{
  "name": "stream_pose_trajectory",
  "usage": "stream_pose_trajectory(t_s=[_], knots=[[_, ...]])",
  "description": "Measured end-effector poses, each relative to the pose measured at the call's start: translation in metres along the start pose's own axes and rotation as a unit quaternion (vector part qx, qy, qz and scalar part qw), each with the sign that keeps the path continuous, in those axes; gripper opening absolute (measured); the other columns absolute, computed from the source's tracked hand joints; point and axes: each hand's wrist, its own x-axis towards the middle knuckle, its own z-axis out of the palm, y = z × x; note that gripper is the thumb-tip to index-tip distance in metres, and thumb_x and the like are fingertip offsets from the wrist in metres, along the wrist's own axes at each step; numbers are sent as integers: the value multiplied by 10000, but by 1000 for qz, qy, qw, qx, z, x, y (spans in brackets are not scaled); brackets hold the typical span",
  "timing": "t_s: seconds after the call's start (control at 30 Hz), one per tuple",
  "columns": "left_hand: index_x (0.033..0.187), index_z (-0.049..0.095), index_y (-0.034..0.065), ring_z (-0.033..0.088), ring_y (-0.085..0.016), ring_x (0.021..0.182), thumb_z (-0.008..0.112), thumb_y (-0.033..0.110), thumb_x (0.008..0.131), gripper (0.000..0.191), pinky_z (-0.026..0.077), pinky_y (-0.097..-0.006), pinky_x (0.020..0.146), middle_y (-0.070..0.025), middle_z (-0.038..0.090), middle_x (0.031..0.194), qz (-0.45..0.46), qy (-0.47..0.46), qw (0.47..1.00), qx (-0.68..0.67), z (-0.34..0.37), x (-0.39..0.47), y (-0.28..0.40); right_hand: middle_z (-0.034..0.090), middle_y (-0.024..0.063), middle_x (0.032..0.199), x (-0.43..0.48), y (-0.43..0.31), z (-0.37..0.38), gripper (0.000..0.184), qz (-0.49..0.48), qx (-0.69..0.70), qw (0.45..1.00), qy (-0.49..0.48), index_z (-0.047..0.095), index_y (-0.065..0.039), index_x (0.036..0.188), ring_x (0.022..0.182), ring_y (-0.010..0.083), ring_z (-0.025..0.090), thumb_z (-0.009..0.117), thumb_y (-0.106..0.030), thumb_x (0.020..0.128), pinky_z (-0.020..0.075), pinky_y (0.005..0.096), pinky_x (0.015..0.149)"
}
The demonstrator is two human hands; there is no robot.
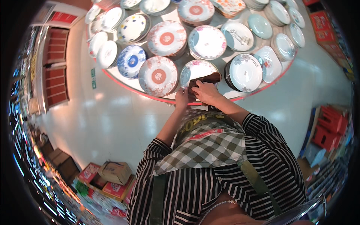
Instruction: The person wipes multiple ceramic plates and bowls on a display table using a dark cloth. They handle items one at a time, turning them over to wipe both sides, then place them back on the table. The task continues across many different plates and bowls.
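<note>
A dark brown cloth is bunched over the near rim of a floral-edged plate on the round display table. My right hand grips the cloth from the right. On its left side, my left hand touches the lower part of the cloth with bent fingers; how firmly it holds is unclear. Left of the hands lies a stack of plates with a red centre medallion. To the right stands a stack of white plates with grey flowers.
The table's red rim curves close before me. More stacked plates, including a blue-and-white one, cover the tabletop. Cardboard boxes stand on the floor at lower left, and red plastic stools at the right.
</note>
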Motion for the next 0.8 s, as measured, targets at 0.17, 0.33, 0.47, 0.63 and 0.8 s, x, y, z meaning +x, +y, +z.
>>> stream_pose_trajectory(t_s=[0.17,0.33,0.47,0.63,0.8], knots=[[929,541,-45,659,-264,537,492,209,970,262,519,-337,448,-167,626,739,-93,-19,992,-79,-7,-14,30,559,105,959,-14,31,-13,119,25,-96,993,-66,688,-153,837,792,277,628,620,-236,786,511,412,630],[953,477,-56,665,-285,527,488,187,970,243,542,-327,419,-175,610,747,-130,-59,979,-145,-14,-17,49,546,122,979,-4,65,-23,154,101,-119,988,14,660,-118,909,789,302,619,620,-207,790,527,422,648],[937,465,-59,671,-299,549,492,174,966,237,549,-336,429,-180,608,772,-122,-90,979,-139,-17,-16,48,538,122,967,30,55,-20,145,75,-118,983,119,640,-101,912,780,305,610,617,-162,782,518,419,609],[1023,489,-40,675,-265,576,498,178,957,228,558,-321,476,-179,640,809,-106,-108,978,-143,-6,2,61,537,108,932,68,40,-26,92,-109,-134,971,165,647,-102,816,757,266,588,603,-160,758,503,382,570],[1019,511,-67,663,-252,534,504,181,966,253,552,-327,450,-137,610,747,-147,-64,959,-232,6,-1,70,559,121,940,56,66,-55,129,49,-199,975,83,666,-55,855,782,278,609,584,-111,773,525,390,579]])
